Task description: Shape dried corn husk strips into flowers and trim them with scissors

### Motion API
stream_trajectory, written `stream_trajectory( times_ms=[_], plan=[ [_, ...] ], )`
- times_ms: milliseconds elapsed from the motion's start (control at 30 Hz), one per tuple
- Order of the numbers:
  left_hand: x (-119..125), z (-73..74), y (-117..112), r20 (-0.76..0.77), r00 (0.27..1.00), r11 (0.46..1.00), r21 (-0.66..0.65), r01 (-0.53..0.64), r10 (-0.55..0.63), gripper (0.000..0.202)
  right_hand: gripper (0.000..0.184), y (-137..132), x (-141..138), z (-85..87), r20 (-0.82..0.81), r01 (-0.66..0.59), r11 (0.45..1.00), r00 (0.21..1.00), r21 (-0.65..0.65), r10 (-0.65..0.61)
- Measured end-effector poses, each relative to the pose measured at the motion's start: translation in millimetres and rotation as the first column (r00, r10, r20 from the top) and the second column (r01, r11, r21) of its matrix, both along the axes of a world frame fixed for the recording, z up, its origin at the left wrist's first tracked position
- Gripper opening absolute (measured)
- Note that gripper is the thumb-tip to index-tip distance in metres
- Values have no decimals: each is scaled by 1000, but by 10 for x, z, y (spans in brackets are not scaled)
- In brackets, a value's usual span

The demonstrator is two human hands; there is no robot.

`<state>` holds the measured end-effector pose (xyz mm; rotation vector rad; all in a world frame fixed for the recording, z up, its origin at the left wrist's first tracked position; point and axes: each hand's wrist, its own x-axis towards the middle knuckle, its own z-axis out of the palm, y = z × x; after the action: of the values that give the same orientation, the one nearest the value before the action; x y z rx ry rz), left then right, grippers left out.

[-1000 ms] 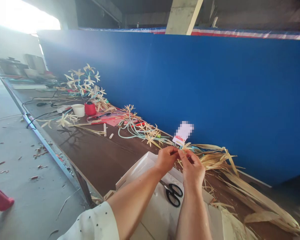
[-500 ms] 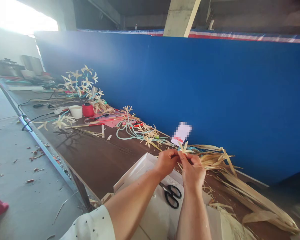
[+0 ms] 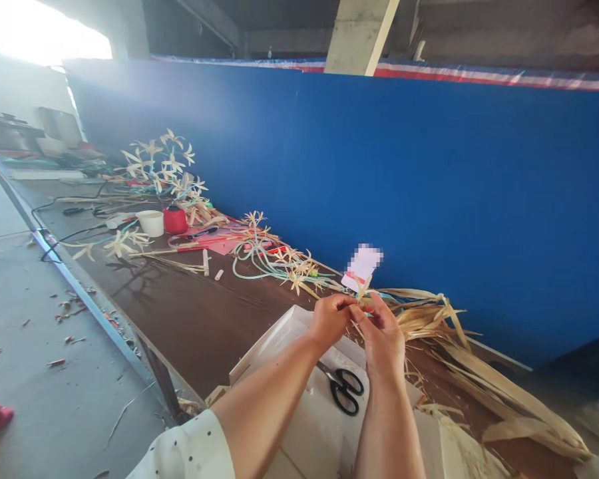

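Pale flower (image 3: 363, 290) sits between the two hands, right of centre in the lower half of the frame, petals pointing up. Left hand (image 3: 332, 319) is narrow, thumb and fingertips pinched at the flower's base. Right hand (image 3: 383, 334) meets it there, thumb and fingers also closed on the base, one finger raised; exact contact is hidden by the fingers. Gripping low probably leaves the thin petals uncrushed, and two hands likely steady such a small piece.

Hands are over the far edge of the white box (image 3: 259, 346), lower centre, maybe so scraps drop in. Black-handled scissors (image 3: 347, 387) lie inside it, between the forearms, presumably for quick reach. Dried husks (image 3: 429, 319) spread lower right, just beside the right hand, probably as handy stock. More flowers (image 3: 162, 163) stand upper left, well apart, likely out of the way. White cup (image 3: 150, 223) and red spool (image 3: 174, 219) stand side by side, left of centre, on the brown table (image 3: 180, 332).
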<state>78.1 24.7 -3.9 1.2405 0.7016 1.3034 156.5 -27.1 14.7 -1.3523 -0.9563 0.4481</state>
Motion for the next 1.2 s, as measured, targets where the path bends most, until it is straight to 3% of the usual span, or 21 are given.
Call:
stream_trajectory(
  times_ms=[167, 367, 600, 833, 1200],
  plan=[
    [-25, 21, -10, -64, 997, 997, 68, -35, 40, 17, 50, -7, -3, 13, 32, 39, 999, 999, -22, -38],
    [-5, -31, -31, -160, 986, 991, 130, -12, 33, 18, 47, 54, 12, -59, -39, 99, 995, 994, 20, -98],
    [-21, -39, -57, -214, 976, 978, 209, 14, 32, 20, 36, 37, 68, -57, 162, 146, 989, 975, 37, -150],
    [-41, -32, -62, -234, 961, 949, 307, -71, 147, 13, 32, 4, 61, 13, 346, 137, 989, 926, 60, -149],
    [-41, -69, -62, -248, 930, 899, 410, -154, 273, 13, 35, 1, -14, 33, 316, 131, 988, 936, 86, -151]
  ],
)
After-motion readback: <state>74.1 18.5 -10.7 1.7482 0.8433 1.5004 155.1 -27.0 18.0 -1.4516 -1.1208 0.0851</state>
